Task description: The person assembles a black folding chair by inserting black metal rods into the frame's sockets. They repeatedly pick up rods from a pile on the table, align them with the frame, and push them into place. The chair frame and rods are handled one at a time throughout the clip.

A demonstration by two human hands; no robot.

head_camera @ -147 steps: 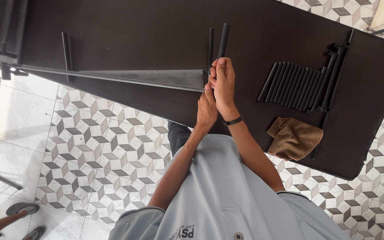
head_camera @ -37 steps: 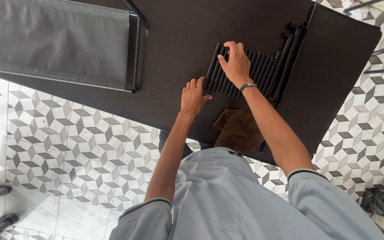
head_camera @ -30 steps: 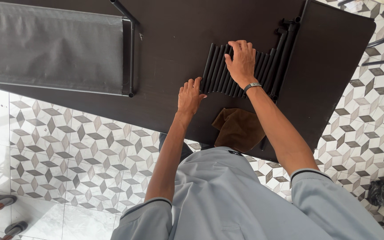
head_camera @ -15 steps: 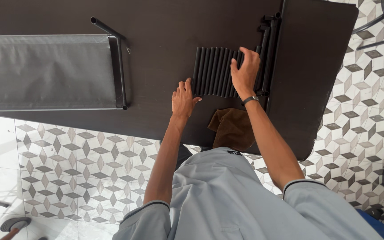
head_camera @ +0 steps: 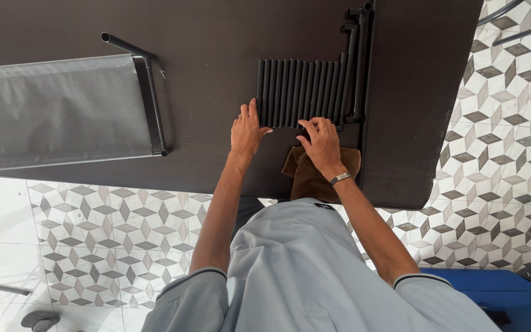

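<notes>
Several short black tubes lie side by side in a neat row on the dark table. My left hand lies flat with fingers apart, its fingertips against the near end of the row's left side. My right hand, with a dark wristband, has bent fingers resting on the near ends of the tubes towards the right. Neither hand grips a tube. Longer black tubes with fittings lie along the row's right side. A brown cloth sits under my right wrist.
A grey fabric panel stretched on a black tube frame lies on the table's left part. The table edge runs just beyond the long tubes at right. Patterned tiles cover the floor. A blue object stands at the lower right.
My right hand slid from the top of the tube row back to its near ends. My left hand moved up to the row's left end. The row now looks squared up.
</notes>
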